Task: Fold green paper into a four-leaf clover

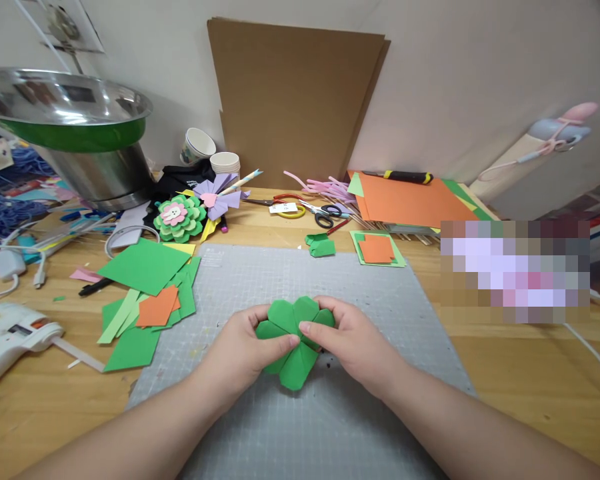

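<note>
A green paper flower (pixel 300 370) with several rounded, creased petals is held up over the grey cutting mat (pixel 240 427). My left hand (pixel 240 343) grips its left side, thumb on top near the centre and fingers mostly hidden beneath. On the other side my right hand (pixel 353 340) pinches the flower, its thumb pressing close to the middle. Beyond the hands, small green paper pieces (pixel 321 246) lie at the mat's back edge. Beside them is a stack of orange and green paper squares (pixel 377 249).
Green and orange paper scraps (pixel 143 267) lie left, near a white glue gun (pixel 23 333). Scissors (pixel 325 215), a finished layered paper flower (pixel 175 217) and a utility knife (pixel 407 177) on orange sheets (pixel 415 200) are farther back. A metal bowl (pixel 95 133) stands back left.
</note>
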Available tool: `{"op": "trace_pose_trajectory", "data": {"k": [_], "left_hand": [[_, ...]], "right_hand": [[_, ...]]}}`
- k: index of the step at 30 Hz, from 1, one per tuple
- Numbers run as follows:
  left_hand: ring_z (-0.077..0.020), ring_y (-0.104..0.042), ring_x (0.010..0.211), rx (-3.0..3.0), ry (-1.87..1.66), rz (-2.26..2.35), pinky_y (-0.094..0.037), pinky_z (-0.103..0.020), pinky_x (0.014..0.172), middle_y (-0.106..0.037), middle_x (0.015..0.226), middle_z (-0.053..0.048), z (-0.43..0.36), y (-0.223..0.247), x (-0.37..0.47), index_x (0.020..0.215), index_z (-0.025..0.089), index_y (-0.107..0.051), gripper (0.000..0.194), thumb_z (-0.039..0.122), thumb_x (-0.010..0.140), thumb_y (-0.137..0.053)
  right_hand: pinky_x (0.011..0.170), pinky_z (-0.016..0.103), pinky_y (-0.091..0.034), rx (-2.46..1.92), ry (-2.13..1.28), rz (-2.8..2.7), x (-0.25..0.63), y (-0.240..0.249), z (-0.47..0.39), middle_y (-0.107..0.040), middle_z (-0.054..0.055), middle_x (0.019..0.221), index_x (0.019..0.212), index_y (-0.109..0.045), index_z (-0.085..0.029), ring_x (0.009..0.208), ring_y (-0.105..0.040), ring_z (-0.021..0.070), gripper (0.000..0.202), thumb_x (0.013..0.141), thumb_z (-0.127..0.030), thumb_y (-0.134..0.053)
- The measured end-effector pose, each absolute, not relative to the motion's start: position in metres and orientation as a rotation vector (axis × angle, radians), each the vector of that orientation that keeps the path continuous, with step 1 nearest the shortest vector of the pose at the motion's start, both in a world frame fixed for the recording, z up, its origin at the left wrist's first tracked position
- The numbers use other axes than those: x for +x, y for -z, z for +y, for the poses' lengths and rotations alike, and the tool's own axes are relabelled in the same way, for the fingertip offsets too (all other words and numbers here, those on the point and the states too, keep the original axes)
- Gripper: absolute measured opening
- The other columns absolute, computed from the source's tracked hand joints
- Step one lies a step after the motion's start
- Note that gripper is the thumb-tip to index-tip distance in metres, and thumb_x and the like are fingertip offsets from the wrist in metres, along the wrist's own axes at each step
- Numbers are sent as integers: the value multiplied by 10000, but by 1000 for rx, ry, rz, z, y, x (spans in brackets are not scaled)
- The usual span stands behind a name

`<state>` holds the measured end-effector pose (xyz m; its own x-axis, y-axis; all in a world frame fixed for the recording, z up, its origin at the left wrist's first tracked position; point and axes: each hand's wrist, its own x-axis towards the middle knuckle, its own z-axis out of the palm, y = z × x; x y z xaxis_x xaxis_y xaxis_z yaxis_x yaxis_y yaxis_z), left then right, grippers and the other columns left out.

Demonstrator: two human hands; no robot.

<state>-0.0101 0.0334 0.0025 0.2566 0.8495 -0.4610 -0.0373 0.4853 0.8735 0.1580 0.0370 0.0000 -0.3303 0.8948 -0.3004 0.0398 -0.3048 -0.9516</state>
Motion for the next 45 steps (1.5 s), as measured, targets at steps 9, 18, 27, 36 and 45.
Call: {"op": "trace_pose_trajectory", "data": {"k": [9, 18, 27, 36, 45], "left_hand": [[-171, -640, 675, 733, -907, 1121, -508, -273, 631, -724, 811, -52, 36, 0, -13, 896, 143, -679, 312, 267, 640, -809], [-150, -624, 614, 627, -924, 1011, -508, -249, 593, -703, 710, -39, 37, -1, -13, 811, 126, -673, 197, 231, 680, -776], [-178, -634, 586, 622, -902, 941, -515, -292, 593, -709, 714, -58, 38, -2, -13, 800, 138, -675, 141, 276, 807, -643], [-150, -615, 668, 651, -932, 958, -482, -250, 642, -714, 780, -47, 37, -2, -14, 869, 146, -665, 137, 271, 812, -666], [-180, -608, 678, 689, -908, 889, -491, -308, 643, -685, 764, -46, 34, 0, -10, 867, 147, -621, 129, 274, 842, -630]], "right_hand": [[655, 268, -467, -1128, -1593, -1169, 155, 1, 36, -541, 16, 958, 1091, -444, -221, 778, -543, 133, 366, 808, -365, -627], [520, 234, -458, -1192, -1780, -1173, 147, 3, 30, -575, -9, 681, 790, -574, -149, 607, -533, 108, 244, 743, -371, -665], [458, 230, -454, -1254, -1750, -1163, 149, -1, 32, -611, 2, 643, 774, -566, -163, 589, -591, 138, 259, 757, -410, -639], [425, 209, -434, -1241, -1721, -1168, 148, 4, 30, -558, 0, 767, 881, -549, -185, 601, -510, 114, 226, 823, -402, -575], [550, 236, -469, -1107, -1845, -997, 141, 7, 26, -570, 10, 769, 917, -603, -153, 658, -511, 117, 292, 793, -411, -661]]}}
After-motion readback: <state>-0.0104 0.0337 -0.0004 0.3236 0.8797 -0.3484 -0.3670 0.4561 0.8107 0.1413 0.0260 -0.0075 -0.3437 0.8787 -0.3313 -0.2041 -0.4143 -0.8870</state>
